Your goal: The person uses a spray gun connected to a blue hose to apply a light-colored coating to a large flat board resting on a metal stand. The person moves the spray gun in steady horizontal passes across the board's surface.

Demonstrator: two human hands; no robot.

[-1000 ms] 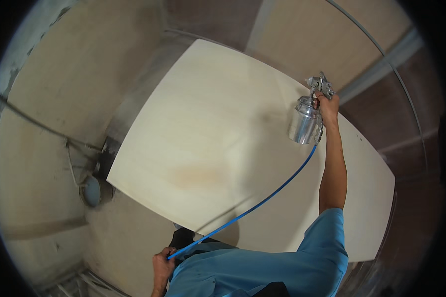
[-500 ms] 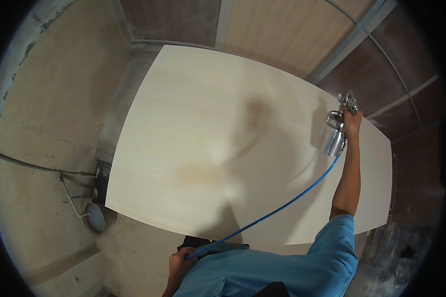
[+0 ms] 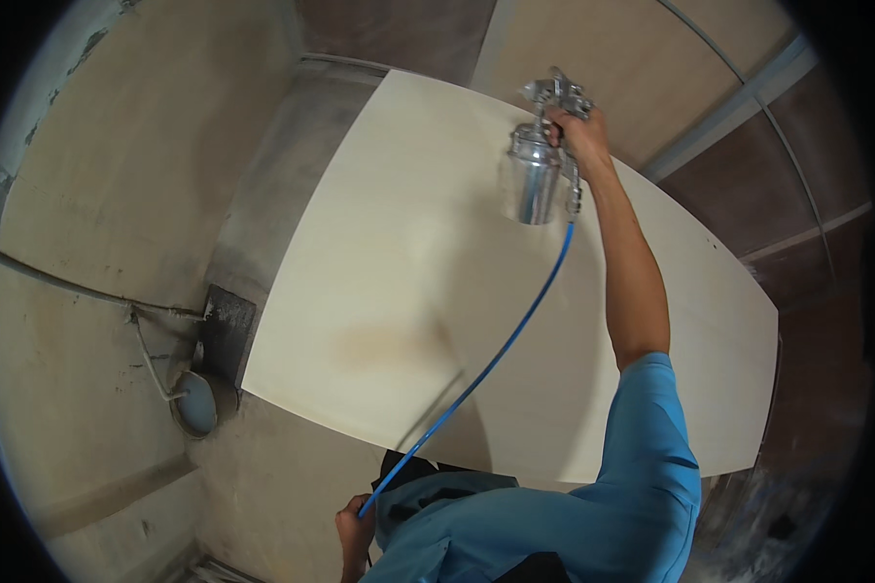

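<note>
My right hand (image 3: pixel 581 134) is closed around the handle of a silver spray gun (image 3: pixel 557 92), with the arm stretched out over the far edge of a large pale panel (image 3: pixel 360 262). A shiny metal paint cup (image 3: pixel 533 180) hangs below the gun. From the gun's handle a blue air hose (image 3: pixel 501 360) curves down toward me across the panel. Near my waist, at the panel's near edge, my left hand (image 3: pixel 355 530) is closed on that hose. Shadows of the arm and hose fall on the panel's surface.
A bucket (image 3: pixel 196 403) with pale liquid stands on the floor at the left, beside a pipe (image 3: pixel 78 289) along the wall. A dark block (image 3: pixel 229 325) sits by the panel's left edge. Brown framed panels (image 3: pixel 749 146) line the far and right sides.
My right hand has carried the spray gun left and farther away, from the panel's right side to its far edge. The hose swung along with it; my left hand still grips it.
</note>
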